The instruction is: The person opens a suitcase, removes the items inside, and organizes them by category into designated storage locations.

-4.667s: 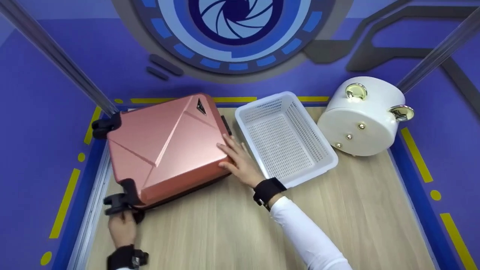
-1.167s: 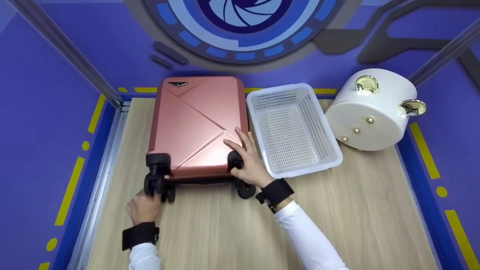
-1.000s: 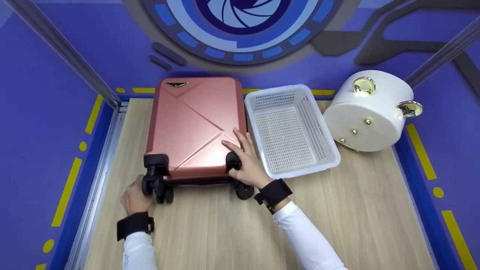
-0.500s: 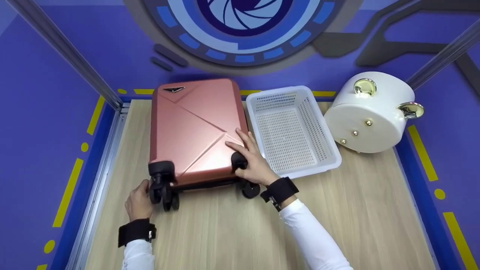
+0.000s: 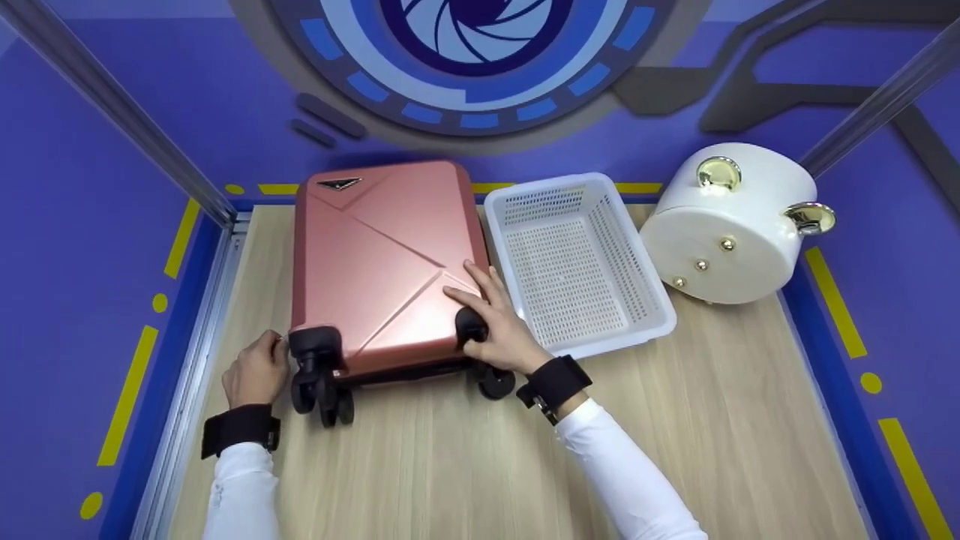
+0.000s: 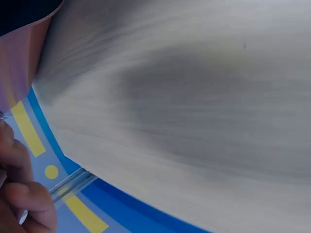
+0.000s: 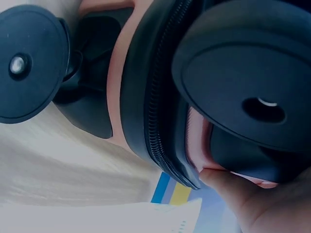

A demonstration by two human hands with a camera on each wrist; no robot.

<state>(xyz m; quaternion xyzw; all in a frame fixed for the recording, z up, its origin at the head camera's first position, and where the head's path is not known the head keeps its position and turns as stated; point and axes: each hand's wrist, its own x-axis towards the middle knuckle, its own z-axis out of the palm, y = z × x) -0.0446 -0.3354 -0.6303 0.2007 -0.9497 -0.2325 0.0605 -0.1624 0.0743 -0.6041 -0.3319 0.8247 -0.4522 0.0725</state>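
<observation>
In the head view, a pink hard-shell suitcase [image 5: 379,255] is laid flat on the wood-look tabletop [image 5: 450,472], just left of a white plastic basket [image 5: 651,328], with its black wheels [image 5: 304,394] turned to the near side. Its near right corner is touched by the right hand [image 5: 501,334], with the fingers spread out loosely. The left hand [image 5: 257,369] is held beside the near left corner, fingers curled; whether anything is pinched cannot be told.

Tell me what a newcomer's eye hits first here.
Probably the pink suitcase, lying centre-left with black wheels at its near end and the right hand on its near right corner. Next, the white drum-shaped object with gold fittings, far right beyond the basket. Then the aperture-like emblem, top centre.
</observation>
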